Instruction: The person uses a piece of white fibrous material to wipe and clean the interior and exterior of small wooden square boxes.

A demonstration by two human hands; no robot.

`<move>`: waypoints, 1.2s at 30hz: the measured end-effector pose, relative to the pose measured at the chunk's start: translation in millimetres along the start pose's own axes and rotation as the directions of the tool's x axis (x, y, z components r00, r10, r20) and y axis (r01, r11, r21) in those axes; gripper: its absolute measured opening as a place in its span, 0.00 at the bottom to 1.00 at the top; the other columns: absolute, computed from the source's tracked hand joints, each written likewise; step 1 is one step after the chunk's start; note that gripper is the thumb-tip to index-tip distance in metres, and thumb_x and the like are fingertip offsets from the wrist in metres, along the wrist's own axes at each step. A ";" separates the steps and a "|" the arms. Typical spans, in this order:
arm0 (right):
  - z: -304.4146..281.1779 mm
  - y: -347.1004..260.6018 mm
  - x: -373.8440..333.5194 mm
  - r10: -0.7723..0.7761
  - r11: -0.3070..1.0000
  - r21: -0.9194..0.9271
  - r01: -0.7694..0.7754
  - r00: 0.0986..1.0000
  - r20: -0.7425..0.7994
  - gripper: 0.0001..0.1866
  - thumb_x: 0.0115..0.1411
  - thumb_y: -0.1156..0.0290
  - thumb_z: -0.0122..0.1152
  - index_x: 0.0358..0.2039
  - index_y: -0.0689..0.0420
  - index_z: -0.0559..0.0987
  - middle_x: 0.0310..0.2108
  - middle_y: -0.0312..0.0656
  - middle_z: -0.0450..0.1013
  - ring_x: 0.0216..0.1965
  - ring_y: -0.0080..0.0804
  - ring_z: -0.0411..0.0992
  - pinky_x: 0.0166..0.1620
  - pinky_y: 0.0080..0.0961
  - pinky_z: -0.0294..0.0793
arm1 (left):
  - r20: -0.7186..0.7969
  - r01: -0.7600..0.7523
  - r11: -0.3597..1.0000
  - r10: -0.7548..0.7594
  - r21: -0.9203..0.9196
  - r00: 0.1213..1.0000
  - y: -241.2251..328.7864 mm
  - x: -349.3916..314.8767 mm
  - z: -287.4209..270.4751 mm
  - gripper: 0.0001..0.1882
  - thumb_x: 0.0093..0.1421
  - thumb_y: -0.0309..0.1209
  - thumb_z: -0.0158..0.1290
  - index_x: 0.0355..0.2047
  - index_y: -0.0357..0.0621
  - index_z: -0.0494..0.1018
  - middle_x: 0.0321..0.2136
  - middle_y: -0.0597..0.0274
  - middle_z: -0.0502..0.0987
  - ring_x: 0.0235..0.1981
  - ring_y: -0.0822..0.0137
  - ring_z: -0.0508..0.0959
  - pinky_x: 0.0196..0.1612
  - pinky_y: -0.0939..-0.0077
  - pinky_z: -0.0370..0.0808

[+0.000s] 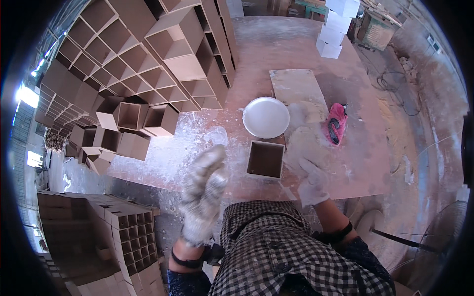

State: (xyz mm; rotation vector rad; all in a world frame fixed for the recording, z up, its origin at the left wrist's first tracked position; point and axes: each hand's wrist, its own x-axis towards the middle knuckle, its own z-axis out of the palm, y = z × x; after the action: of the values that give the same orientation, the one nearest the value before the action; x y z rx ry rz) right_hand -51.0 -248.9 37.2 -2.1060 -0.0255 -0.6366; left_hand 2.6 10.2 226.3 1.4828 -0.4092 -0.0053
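A small square open-topped box (265, 160) with pale rims and a brown inside stands near the front edge of the dusty table (252, 54). My left hand (203, 190), in a whitish knit glove, is raised to the left of it; its fingers stretch out, slightly blurred, with nothing visible in them. Right of the box, my right hand (313, 183), in a white glove, reaches low over the table with fingers extended. A thin pale strip (287, 191) lies between that hand and the box. Just beyond the box sits a round white dish (266, 117).
Tall stacks of brown open boxes (129, 64) line the left, with loose ones (132, 116) beside them. A pale board (296, 89), a pink cloth-like bundle (335, 123) and stacked white boxes (333, 32) lie beyond. A fan (439, 237) stands lower right; compartmented boxes (133, 237) lower left.
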 end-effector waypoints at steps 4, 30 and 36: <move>37.0 -79.7 72.2 0.537 0.102 0.914 -0.394 0.795 0.283 0.15 0.67 0.66 0.48 0.50 0.58 0.71 0.44 0.41 0.73 0.44 0.31 0.73 0.47 0.29 0.74 | 0.053 0.217 0.954 -0.211 -0.207 0.976 -45.7 -10.2 20.7 0.21 0.66 0.42 0.47 0.50 0.37 0.70 0.49 0.52 0.73 0.51 0.62 0.73 0.56 0.63 0.68; 70.4 -65.9 118.0 0.465 0.516 0.781 -0.353 0.881 0.091 0.20 0.65 0.60 0.52 0.53 0.60 0.71 0.44 0.36 0.72 0.44 0.25 0.71 0.49 0.25 0.70 | 0.016 0.420 0.886 -0.425 -0.197 0.905 -41.1 -15.4 16.9 0.26 0.65 0.37 0.50 0.59 0.38 0.61 0.58 0.57 0.64 0.61 0.66 0.60 0.64 0.67 0.54; 51.7 -104.1 109.8 0.406 0.091 0.835 -0.542 0.786 0.466 0.22 0.66 0.65 0.51 0.57 0.60 0.67 0.54 0.39 0.66 0.54 0.27 0.66 0.57 0.27 0.65 | -0.185 0.353 0.920 -0.382 -0.172 0.905 -57.5 -12.8 7.0 0.27 0.62 0.33 0.53 0.59 0.38 0.61 0.57 0.57 0.65 0.60 0.64 0.62 0.63 0.68 0.56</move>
State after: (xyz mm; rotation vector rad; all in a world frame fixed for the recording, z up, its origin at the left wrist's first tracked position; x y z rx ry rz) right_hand 40.3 -171.1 143.0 -0.7754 0.1810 0.0236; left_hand 2.8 0.8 167.7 1.3902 0.0531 -0.1694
